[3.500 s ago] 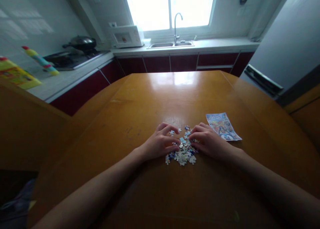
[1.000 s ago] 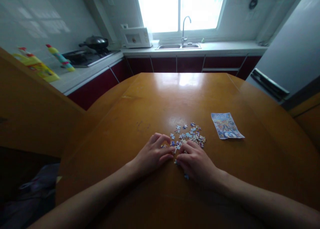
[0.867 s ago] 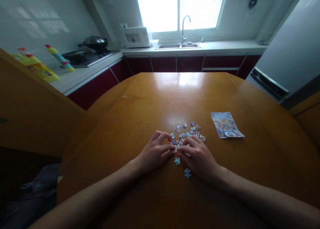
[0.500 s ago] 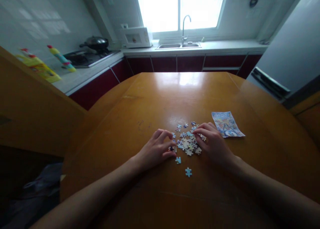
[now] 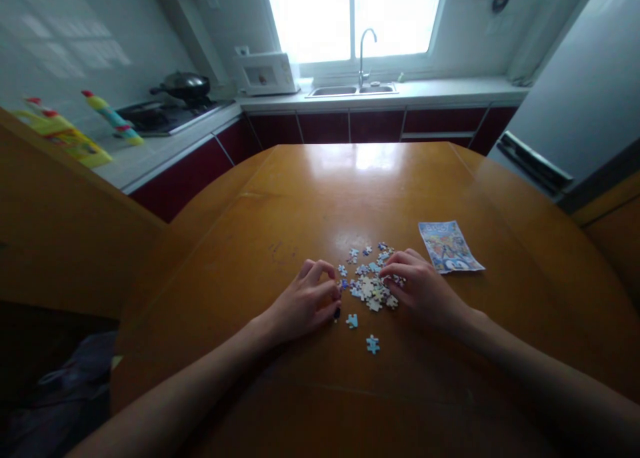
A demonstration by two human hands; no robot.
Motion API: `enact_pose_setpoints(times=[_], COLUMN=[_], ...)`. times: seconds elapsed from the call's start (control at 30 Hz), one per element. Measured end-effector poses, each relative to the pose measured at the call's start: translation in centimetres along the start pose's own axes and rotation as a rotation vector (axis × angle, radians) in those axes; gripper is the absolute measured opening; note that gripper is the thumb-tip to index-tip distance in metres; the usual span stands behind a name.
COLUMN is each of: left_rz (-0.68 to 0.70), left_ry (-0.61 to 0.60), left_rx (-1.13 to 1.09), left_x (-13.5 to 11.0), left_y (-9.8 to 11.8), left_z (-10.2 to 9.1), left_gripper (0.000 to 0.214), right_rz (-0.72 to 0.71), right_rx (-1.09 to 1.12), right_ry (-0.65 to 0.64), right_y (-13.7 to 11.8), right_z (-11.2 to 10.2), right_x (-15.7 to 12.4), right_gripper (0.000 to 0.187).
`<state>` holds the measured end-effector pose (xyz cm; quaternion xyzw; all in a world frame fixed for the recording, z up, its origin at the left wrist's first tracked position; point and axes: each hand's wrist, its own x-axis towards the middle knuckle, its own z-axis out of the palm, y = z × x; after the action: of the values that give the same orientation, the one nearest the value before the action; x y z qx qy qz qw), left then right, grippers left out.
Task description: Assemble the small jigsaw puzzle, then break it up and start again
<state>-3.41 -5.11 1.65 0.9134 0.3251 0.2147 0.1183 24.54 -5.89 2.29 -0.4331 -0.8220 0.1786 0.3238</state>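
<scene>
A loose pile of small jigsaw puzzle pieces (image 5: 370,288), pale, light blue and purple, lies on the wooden table between my hands. At the pile's left side, my left hand (image 5: 310,298) has its fingers curled in a pinch, with a dark puzzle piece (image 5: 337,314) showing under the fingertips. My right hand (image 5: 417,278) rests at the pile's right side, thumb and fingers apart, fingertips over the pieces. Two light blue pieces lie nearer me, one puzzle piece (image 5: 352,321) by my left hand and a star-shaped piece (image 5: 373,344) closer still.
A printed picture sheet (image 5: 450,247) lies beyond my right hand on the wooden table (image 5: 320,198). Behind the table run a counter with a sink (image 5: 353,91), a white microwave (image 5: 267,75), a stove with a black pan (image 5: 184,85) and cleaning bottles (image 5: 65,135). A fridge stands right.
My left hand has drawn slightly left, its fingers closing over a dark piece at the pile's edge. The right hand stays over the pile. The whole view has shifted slightly.
</scene>
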Motion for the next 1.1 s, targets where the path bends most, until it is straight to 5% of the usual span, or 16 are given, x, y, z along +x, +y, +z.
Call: enact_pose_setpoints(times=[0.17, 0.3, 0.67, 0.83, 1.1], left_rz=[0.008, 0.061, 0.088, 0.023, -0.070], left_ry=[0.111, 0.052, 0.026, 0.045, -0.173], left_rx=[0.027, 0.052, -0.027, -0.133, -0.166], left_x=[-0.1, 0.9, 3.3, 2.8, 2.2], left_y=[-0.2, 0.0, 0.8, 0.5, 0.4], left_z=[0.1, 0.4, 2.6, 1.2, -1.1], left_gripper=[0.014, 0.016, 0.016, 0.010, 0.012], right_rz=[-0.080, -0.130, -0.337, -0.384, -0.290], right_rx=[-0.040, -0.097, -0.236, -0.199, 0.069], right_ry=[-0.135, -0.217, -0.210, -0.242, -0.433], right_y=[0.3, -0.1, 0.7, 0.7, 0.4], right_z=[0.1, 0.4, 1.4, 0.8, -1.1], right_x=[-0.3, -0.3, -0.3, 0.1, 0.0], right_gripper=[0.011, 0.014, 0.010, 0.018, 0.012])
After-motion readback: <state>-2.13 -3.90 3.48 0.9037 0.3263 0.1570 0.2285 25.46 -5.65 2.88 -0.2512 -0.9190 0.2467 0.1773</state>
